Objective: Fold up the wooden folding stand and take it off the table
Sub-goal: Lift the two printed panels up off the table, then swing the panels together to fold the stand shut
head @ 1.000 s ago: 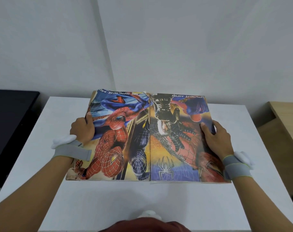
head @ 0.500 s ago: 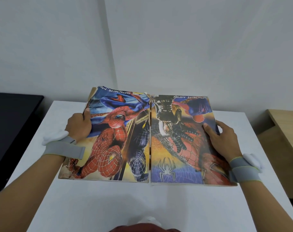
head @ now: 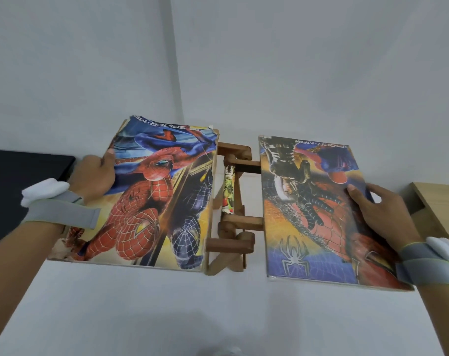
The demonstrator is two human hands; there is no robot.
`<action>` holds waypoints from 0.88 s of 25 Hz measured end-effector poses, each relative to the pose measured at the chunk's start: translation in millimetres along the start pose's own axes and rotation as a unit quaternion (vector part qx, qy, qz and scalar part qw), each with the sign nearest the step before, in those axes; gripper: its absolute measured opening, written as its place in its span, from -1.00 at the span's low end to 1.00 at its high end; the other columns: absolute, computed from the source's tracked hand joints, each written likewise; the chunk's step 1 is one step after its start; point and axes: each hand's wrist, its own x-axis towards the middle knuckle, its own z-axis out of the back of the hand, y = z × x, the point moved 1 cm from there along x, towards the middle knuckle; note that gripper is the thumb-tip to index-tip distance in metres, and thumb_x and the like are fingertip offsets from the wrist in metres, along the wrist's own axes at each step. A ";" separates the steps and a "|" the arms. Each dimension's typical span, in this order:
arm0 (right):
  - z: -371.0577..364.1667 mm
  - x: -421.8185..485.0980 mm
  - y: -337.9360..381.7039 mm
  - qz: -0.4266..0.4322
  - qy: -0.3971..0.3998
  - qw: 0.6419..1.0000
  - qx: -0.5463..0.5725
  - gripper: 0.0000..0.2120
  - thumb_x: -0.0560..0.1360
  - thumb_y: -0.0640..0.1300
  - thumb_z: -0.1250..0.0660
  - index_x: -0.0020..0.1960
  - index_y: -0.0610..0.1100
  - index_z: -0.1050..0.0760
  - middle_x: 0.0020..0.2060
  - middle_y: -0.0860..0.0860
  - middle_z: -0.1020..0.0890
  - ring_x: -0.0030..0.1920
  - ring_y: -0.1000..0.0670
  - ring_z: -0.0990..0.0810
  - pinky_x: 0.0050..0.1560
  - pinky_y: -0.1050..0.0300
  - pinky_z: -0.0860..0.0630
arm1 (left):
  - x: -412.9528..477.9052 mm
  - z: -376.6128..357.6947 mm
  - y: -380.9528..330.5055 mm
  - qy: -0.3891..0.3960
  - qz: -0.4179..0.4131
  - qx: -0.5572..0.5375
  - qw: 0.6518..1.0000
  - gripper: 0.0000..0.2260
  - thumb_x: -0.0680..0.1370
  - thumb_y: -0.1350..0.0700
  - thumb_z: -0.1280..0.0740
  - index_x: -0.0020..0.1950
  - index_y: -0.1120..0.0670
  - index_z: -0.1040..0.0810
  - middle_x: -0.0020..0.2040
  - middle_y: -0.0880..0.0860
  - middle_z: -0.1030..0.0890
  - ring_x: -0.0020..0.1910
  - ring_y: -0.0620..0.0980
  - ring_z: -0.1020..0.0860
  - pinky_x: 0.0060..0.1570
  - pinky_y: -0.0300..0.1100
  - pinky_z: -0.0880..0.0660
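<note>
Wooden folding stand (head: 231, 217) sat on the white table (head: 218, 309) between both hands, hinge axis running away from the person, left hand (head: 94, 176) and right hand (head: 380, 214) each gripping a panel's outer edge, equally near.

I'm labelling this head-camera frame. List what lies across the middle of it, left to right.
Dark surface → left hand → left panel → wooden hinge frame → right panel → right hand → light wooden furniture.
</note>
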 end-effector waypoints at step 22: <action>-1.3 -0.6 -10.5 -0.033 0.024 0.999 0.008 -0.46 0.48 0.27 -0.24 0.27 -0.10 -0.52 0.18 -0.21 -0.61 0.10 -0.27 -0.58 0.16 -0.19 -0.51 | 5.9 -3.9 38.3 0.007 0.039 -0.010 0.999 -0.31 0.65 -0.16 0.07 -0.01 0.41 -0.58 -0.06 0.45 -0.62 -0.03 0.38 -0.60 0.05 0.10 -0.50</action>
